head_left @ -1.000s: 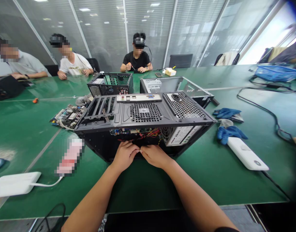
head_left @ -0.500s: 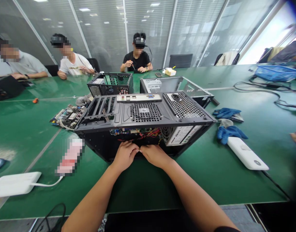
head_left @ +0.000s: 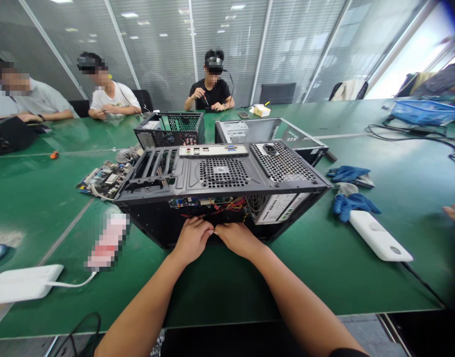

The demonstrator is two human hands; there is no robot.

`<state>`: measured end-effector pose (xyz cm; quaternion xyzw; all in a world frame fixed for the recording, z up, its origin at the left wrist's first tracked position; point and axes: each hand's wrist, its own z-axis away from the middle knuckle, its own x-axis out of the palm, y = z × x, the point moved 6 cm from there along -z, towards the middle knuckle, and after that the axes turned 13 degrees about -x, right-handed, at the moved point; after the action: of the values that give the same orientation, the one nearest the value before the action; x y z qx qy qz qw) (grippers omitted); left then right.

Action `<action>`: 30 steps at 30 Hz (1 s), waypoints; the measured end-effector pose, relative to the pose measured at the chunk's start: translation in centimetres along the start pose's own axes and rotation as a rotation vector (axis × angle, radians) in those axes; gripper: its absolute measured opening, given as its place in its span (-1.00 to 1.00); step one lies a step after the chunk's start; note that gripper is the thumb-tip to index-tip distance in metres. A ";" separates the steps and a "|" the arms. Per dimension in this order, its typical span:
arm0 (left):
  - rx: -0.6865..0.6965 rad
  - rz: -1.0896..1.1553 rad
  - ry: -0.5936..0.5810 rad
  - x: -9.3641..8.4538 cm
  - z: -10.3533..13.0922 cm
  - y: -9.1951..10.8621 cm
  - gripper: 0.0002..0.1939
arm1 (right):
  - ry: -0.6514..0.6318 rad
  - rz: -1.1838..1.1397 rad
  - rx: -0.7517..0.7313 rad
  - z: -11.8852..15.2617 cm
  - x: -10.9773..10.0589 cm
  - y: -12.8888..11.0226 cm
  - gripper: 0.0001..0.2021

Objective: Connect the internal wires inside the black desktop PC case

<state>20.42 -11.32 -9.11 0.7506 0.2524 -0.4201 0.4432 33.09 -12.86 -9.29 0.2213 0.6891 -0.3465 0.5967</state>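
A black computer case [head_left: 192,178] lies in front of me, with its back panel upward and its open side toward me. Inside it show a power supply [head_left: 281,208], red and yellow wires [head_left: 239,204] and the edge of a circuit board [head_left: 183,203]. At the opening, my left hand [head_left: 193,238] is closed, thumb and fingers pinched together. Against its fingertips rests my right hand [head_left: 237,239], closed in the same way. A tiny bit of something shows between the fingertips, too small to name. The fingers partly cover the inside of the case.
Behind the case stand two more open cases [head_left: 171,130] [head_left: 268,131]. A circuit board [head_left: 107,178] lies at left, near a phone [head_left: 107,242] cabled to a white power bank [head_left: 25,283]. Blue gloves [head_left: 356,204] and another white power bank [head_left: 379,237] lie right. Co-workers sit across the table.
My hands and the case keep their places. Across the table at left, a co-worker's hands have come together. The black cable at far right has shifted slightly.
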 end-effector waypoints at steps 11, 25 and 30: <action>0.002 0.026 0.030 -0.2 0.1 0.0 -0.88 | -0.001 0.000 0.013 0.2 -0.2 0.0 -0.67; -0.006 0.016 0.015 -0.2 0.1 0.2 -0.90 | -0.006 0.004 0.022 0.0 -0.1 0.2 -0.68; -0.012 0.052 0.007 -0.2 0.0 0.2 -0.90 | -0.019 -0.010 0.029 0.0 -0.1 0.2 -0.68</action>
<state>20.43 -11.42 -8.86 0.7554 0.2371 -0.4045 0.4577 33.22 -12.70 -9.24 0.2233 0.6794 -0.3616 0.5982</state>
